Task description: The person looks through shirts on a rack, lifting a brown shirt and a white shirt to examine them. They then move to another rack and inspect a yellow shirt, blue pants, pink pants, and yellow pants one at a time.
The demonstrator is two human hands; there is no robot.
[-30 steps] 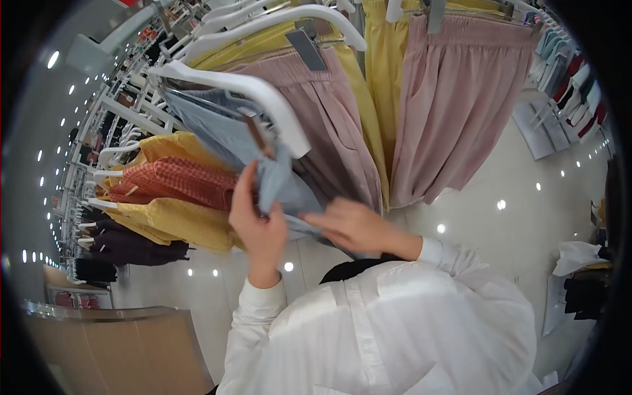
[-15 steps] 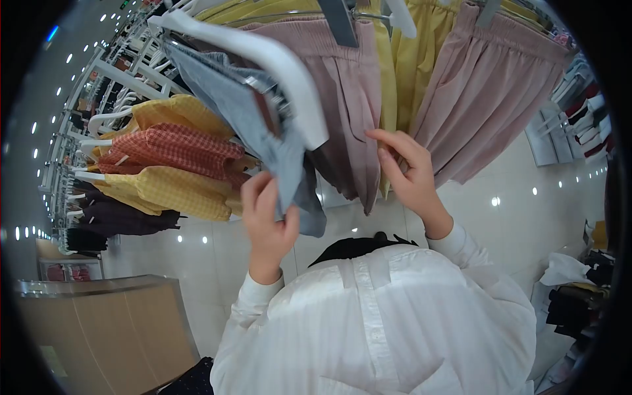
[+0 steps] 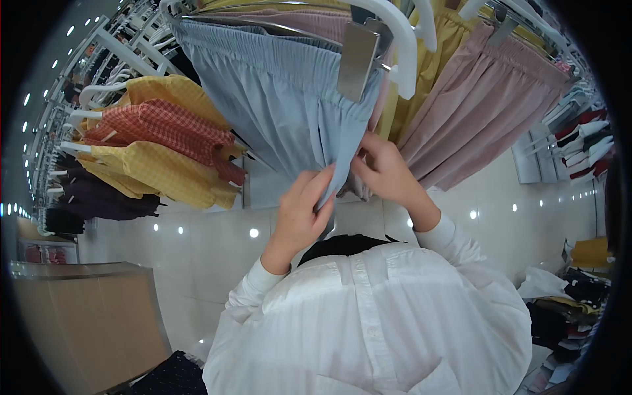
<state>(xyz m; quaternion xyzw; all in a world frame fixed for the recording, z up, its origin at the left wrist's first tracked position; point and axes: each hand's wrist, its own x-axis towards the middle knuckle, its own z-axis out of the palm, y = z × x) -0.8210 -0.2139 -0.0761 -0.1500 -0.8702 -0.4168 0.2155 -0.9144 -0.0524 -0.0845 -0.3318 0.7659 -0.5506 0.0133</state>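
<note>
a hand could pass below and left of the light blue trousers [image 3: 263, 92], above the tiled floor [image 3: 204, 253]. checked tops [image 3: 164, 135] block their upper left, pink trousers [image 3: 487, 99] their right, a white hanger [image 3: 403, 46] their top right.

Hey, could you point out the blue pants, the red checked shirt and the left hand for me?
Blue pants [image 3: 263, 85]: head view, gathered upper front.
Red checked shirt [image 3: 158, 130]: head view, middle.
Left hand [image 3: 299, 214]: head view, back.

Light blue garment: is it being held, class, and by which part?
The left hand holds the light blue garment by its side edge, below the gathered waistband. The right hand is beside that edge; whether it grips cannot be told.
</note>
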